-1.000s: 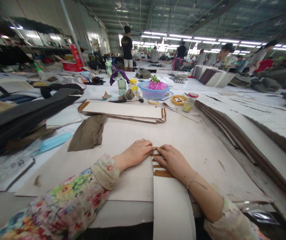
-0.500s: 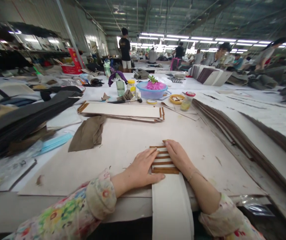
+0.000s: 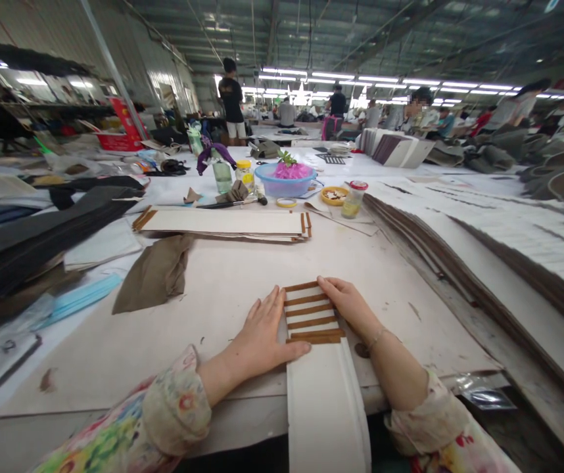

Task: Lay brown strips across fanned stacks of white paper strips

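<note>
Left-hand fingers that lay over the brown bands half a second ago now stretch along the left edge of the white strips (image 3: 324,407), whose banded far end sits slightly more askew. These strips lie lengthwise in front of the person, their far ends staggered so that several brown bands (image 3: 311,309) show in a row, their near part reaching past the edge of the bench (image 3: 242,415). The left hand (image 3: 257,338) is open and flat, its thumb across the nearest band. The right hand (image 3: 353,305) curves round the far right corner, fingertips touching it; whether it pinches the corner I cannot tell.

Under the far ends is a pale sheet (image 3: 233,276). Beyond, a second pile of white strips (image 3: 223,222) lies crosswise, with a brown cloth (image 3: 154,272) just before its left end. Behind that pile stands a blue basin (image 3: 282,186) with something pink inside; right of it are a yellow dish (image 3: 334,202) and a red-lidded jar (image 3: 355,202).
</note>
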A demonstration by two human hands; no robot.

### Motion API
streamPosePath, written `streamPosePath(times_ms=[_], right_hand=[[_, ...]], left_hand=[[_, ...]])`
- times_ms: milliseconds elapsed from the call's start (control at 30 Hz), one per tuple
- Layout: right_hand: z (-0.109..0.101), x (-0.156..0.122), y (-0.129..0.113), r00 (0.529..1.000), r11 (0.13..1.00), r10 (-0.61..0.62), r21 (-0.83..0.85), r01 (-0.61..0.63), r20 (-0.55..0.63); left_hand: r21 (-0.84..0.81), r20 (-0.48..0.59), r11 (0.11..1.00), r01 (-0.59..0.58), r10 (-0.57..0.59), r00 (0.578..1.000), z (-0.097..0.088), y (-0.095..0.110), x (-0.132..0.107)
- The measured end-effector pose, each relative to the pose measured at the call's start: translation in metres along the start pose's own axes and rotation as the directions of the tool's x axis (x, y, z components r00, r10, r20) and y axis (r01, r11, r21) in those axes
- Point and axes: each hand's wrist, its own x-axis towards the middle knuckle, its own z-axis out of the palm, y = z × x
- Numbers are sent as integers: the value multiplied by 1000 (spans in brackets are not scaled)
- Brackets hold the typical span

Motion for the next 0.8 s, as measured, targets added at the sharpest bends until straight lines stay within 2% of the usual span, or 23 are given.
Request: streamPosePath(times_ms=[133,200,333,500,667,800], right_hand=[[0,-2,-3,999,996,-32,82,34,-30],[0,-5,-5,998,992,-48,116,53,-50],[0,-8,-7,995,983,-52,169,65,-81],[-1,-6,-5,992,979,-5,200,31,-127],[0,-5,-4,996,950,-10,311,37,-90],[0,-8,-7,996,950,-62,302,77,-58]], left_hand=[[12,2,1000,18,-18,1000,-1,0,-1],[-10,-3,1000,-22,22,1000,-3,1,-2],[-137,-11,978,-156,156,988,-8,5,-3],[-280,-35,945,-166,163,986,-9,8,-2],[-305,-79,929,-209,194,978,-9,9,-2],[-318,-106,920,-228,204,973,-11,11,-2]])
